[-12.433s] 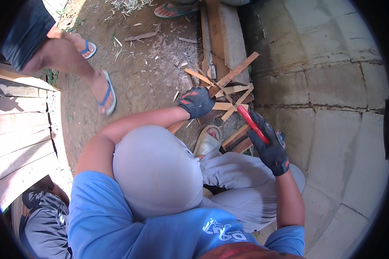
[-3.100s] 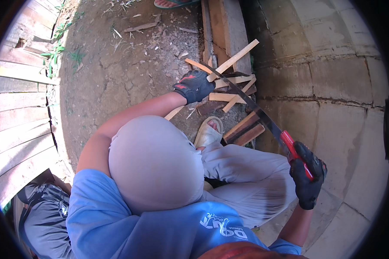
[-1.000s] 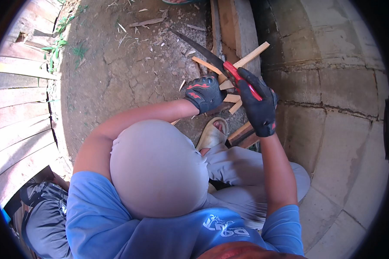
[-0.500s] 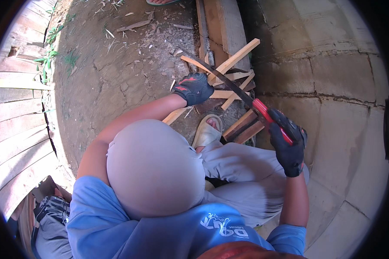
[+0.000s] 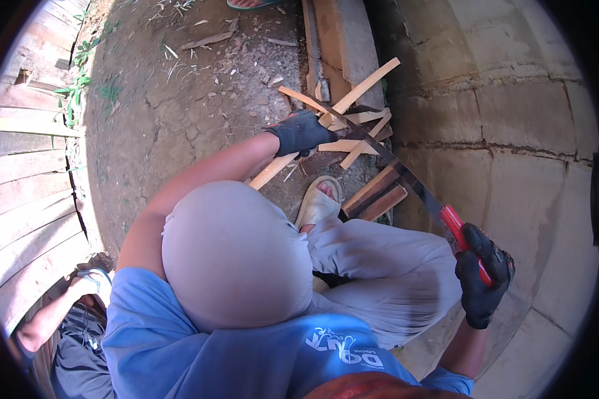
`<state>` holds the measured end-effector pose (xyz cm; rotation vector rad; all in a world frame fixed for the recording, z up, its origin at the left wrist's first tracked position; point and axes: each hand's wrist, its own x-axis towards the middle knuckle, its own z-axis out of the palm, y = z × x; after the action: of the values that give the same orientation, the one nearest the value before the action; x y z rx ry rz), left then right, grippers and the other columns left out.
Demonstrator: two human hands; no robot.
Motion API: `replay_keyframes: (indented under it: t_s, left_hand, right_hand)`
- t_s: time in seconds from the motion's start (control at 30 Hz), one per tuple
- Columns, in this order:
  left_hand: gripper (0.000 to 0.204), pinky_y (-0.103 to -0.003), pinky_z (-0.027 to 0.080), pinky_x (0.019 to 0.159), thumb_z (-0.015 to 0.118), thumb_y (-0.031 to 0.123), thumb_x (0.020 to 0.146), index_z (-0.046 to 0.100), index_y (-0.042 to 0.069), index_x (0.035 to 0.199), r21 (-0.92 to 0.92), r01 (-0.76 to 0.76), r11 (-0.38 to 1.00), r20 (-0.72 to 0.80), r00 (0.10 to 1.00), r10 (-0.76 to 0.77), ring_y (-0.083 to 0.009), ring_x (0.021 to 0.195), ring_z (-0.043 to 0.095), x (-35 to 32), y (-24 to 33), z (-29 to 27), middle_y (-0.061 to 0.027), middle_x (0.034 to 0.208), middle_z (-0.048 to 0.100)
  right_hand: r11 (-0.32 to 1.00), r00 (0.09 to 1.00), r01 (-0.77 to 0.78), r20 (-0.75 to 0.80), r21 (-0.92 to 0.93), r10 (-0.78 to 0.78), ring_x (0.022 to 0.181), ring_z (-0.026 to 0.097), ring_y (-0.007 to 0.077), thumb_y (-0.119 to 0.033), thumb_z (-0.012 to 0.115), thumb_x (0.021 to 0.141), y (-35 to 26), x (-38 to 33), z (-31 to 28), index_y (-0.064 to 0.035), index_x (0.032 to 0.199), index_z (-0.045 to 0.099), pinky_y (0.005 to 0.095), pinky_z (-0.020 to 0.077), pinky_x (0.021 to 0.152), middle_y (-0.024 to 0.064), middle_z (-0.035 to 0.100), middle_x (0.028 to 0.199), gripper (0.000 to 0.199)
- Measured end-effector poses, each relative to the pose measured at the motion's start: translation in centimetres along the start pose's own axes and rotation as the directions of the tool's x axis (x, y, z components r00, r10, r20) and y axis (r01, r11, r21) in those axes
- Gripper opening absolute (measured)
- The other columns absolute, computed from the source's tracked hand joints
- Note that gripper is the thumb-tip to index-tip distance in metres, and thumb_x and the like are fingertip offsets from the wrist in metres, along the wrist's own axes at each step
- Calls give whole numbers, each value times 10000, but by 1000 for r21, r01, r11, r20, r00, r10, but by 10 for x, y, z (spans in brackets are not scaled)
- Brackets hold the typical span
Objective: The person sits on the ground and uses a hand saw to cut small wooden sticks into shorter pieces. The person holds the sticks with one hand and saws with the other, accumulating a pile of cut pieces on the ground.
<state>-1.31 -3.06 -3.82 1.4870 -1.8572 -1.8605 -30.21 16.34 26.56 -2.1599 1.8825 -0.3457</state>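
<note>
A long pale strip [image 5: 343, 120] is laid slanting across the woodpile [image 5: 373, 193] beside the wall, its upper end raised past the pile and its lower end near the sandal. A saw [image 5: 406, 179] with a dark narrow blade and red handle is set across the strip, sloping down away from the pile.

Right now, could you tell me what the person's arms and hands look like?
Both hands wear dark work gloves: the left hand and the right hand. The gloves end at the wrists, and the forearms are bare up to the short sleeves of a blue T-shirt with pale lettering on it.
</note>
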Motion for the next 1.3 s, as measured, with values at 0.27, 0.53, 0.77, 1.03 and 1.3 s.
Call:
replay_keyframes:
  t_s: [0.27,0.53,0.77,1.03,1.3]
  left_hand:
    - [414,-358,435,420,728,366,934,623,13,746,-262,72,962,75,996,-54,-182,426,542,-7,3,-11,-67,578,541]
    - [429,-388,465,416,650,362,991,666,-28,815,-204,25,979,75,997,-10,-209,446,603,3,-11,-8,-92,575,561]
    - [389,-420,564,527,575,326,1034,734,-16,944,-21,4,1000,-42,999,-5,-259,548,708,-2,-6,-2,-164,655,662]
    - [312,-534,575,754,629,307,914,774,48,1010,298,-177,938,-306,913,269,-432,848,734,7,-23,26,-237,925,756]
    - [304,-527,580,757,645,303,891,782,52,994,334,-133,933,-318,916,245,-431,847,737,9,-24,27,-231,906,756]
  right_hand:
    - [982,997,-59,65,177,48,842,792,230,-72,725,942,-24,45,52,-70,1261,778,343,597,803,147,806,1078,323]
    - [940,998,35,41,338,-52,1011,778,269,-199,700,988,-35,149,161,-98,1291,762,371,578,915,148,795,1125,325]
    - [919,992,-90,120,385,47,952,780,254,-213,714,977,-50,183,182,-74,1286,765,374,583,877,140,801,1096,343]
    - [841,995,-93,17,534,99,1015,771,203,-197,726,969,-52,187,187,-73,1274,780,351,573,923,125,811,1101,334]
    - [834,998,-11,-48,552,44,1066,743,159,-192,733,966,-35,205,234,-84,1293,778,331,560,964,110,805,1174,347]
